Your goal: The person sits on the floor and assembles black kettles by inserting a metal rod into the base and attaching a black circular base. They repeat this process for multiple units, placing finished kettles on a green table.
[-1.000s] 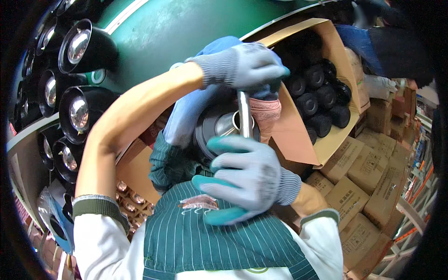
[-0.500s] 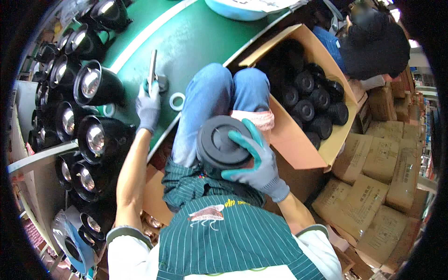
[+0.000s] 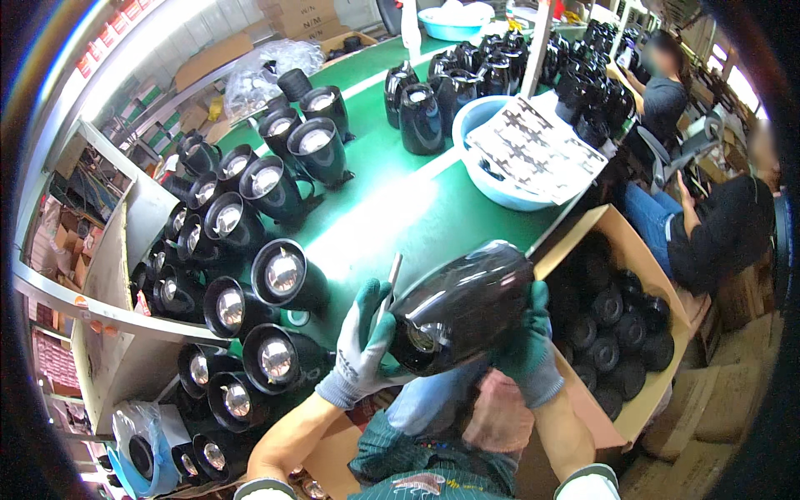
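Both hands, left (image 3: pixel 364 337) and right (image 3: pixel 527 346), gripping glossy black housing (image 3: pixel 462 304) over near desk (image 3: pixel 417 217); best kept level, thin tool (image 3: pixel 390 279) pinched clear.

Right hand (image 3: pixel 527 346) palm hidden behind the black lamp shell (image 3: pixel 461 304), thin metal tool (image 3: pixel 390 279) lower end hidden under left hand (image 3: pixel 362 346) fingers, both elbows cut off below

Two gloved hands (image 3: pixel 367 342), one held black housing (image 3: pixel 462 304), two blue basins (image 3: pixel 500 179).
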`<state>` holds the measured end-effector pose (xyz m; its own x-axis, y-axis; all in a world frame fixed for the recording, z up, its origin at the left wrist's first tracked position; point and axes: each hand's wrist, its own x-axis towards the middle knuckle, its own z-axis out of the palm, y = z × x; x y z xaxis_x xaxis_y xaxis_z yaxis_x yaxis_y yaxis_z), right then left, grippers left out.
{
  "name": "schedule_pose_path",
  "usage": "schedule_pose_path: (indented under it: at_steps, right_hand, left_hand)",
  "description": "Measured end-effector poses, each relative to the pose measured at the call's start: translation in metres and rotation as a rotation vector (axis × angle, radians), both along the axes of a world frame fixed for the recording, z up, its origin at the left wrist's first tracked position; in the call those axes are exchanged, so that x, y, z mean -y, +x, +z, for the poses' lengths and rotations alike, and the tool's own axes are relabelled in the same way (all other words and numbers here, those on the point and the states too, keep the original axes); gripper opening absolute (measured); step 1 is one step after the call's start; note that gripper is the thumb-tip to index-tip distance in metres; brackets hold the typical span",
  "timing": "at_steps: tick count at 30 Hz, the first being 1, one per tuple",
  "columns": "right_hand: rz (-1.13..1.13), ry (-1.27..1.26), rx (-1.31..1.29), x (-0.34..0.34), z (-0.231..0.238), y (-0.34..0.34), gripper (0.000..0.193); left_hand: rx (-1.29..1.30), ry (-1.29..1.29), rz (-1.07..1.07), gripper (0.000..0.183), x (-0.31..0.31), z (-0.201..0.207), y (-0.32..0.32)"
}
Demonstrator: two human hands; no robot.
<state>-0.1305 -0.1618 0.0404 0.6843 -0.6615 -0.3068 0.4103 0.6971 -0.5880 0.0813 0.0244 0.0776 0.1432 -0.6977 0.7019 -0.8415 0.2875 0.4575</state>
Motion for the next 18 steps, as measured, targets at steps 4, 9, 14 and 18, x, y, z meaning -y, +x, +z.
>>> schedule_pose_path:
  at_steps: [4, 9, 14, 18]
  right_hand:
    - [0.183, -0.152, -0.027, 0.041, -0.026, 0.085, 0.073]
    - [0.158, 0.228, -0.001, 0.077, -0.045, 0.134, 0.077]
    - [0.272, 0.377, -0.066, 0.082, -0.062, 0.129, 0.069]
    - [0.211, 0.060, -0.043, 0.079, -0.071, 0.132, 0.070]
  left_hand:
    - [-0.186, 0.222, 0.087, 0.078, 0.039, 0.028, 0.044]
    - [0.077, 0.113, 0.274, 0.066, 0.150, 0.040, 0.133]
    - [0.204, 0.414, 0.696, 0.069, 0.256, 0.003, 0.246]
    - [0.251, 0.787, 0.707, 0.063, 0.310, -0.008, 0.293]
